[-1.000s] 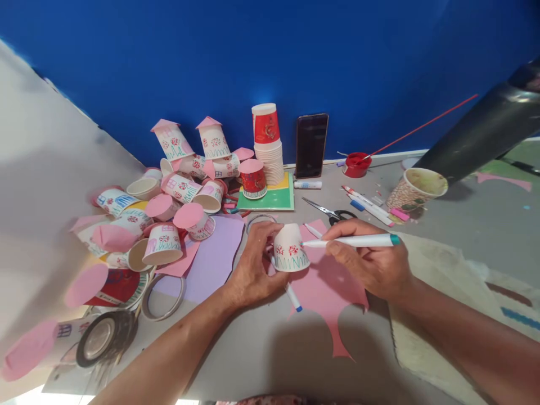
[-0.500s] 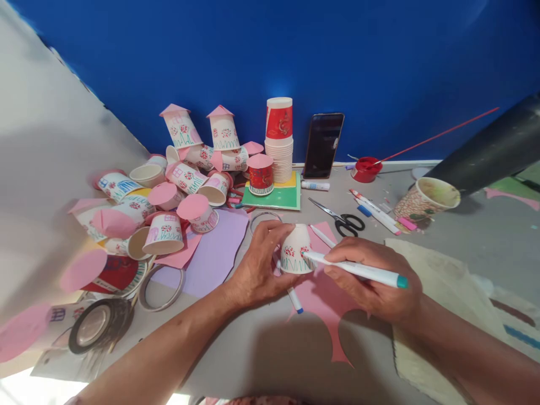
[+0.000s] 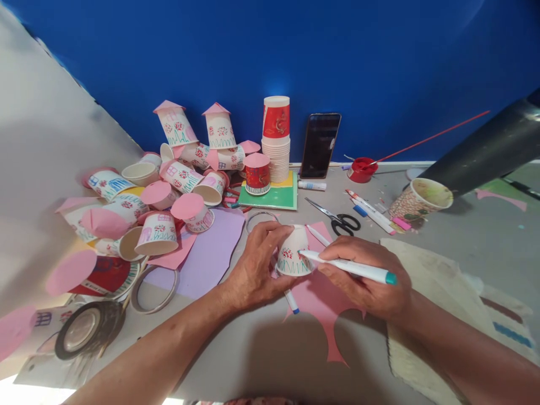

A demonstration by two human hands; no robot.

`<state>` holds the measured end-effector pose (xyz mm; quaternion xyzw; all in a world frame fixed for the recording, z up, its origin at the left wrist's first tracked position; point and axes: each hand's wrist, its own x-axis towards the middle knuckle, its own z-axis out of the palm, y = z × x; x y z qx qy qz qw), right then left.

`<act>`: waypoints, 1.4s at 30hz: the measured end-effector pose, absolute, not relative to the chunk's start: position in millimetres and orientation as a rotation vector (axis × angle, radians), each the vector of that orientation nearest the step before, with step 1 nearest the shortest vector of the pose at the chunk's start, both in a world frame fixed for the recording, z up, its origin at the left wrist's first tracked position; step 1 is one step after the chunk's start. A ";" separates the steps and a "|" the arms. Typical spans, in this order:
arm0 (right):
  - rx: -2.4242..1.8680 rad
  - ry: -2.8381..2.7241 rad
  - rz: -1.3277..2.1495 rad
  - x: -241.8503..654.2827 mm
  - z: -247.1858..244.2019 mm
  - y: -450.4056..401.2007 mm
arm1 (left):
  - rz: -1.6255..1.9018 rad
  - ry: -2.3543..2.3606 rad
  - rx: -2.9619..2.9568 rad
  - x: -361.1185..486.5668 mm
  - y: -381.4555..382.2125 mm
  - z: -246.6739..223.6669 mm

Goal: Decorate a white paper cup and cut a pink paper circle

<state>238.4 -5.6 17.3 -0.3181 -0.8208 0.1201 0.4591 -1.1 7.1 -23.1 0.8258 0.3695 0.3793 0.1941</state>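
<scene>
My left hand [image 3: 264, 267] grips a white paper cup [image 3: 294, 247] turned upside down, thumb along its lower rim and fingers around its far side. Red flower dots and green zigzag grass are drawn on the cup's wall. In my right hand [image 3: 371, 275] is a white marker [image 3: 358, 268] with a teal end; its tip touches the cup at the right-hand flower. Under both hands lies a cut pink paper sheet [image 3: 320, 304]. A blue-ended marker [image 3: 292, 302] rests below the cup, and another white marker [image 3: 317, 234] lies just behind it.
Decorated cups with pink paper roofs [image 3: 157, 232] pile up at the left, near tape rolls [image 3: 154, 289] and purple paper [image 3: 219, 242]. Behind stand stacked cups [image 3: 276, 138] and a phone [image 3: 320, 145]. Scissors [image 3: 337, 216], a red paint pot [image 3: 360, 170], a patterned cup [image 3: 417, 199] and a cloth [image 3: 426, 292] lie rightward.
The whole view has shifted slightly, so most things sit a little further left. The marker tip stays on the cup near the right-hand flower; both grips are unchanged.
</scene>
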 end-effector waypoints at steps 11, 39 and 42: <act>-0.898 -1.994 0.289 240.5 18.7 -4.7 | 1.125 1.026 2.331 0.2 7.2 -20.9; -0.968 -1.948 0.297 240.9 16.0 -2.8 | 1.158 1.031 2.315 -1.0 10.4 -19.7; -0.988 -1.930 0.324 240.4 16.7 -2.6 | 1.146 1.041 2.310 -1.2 10.3 -18.6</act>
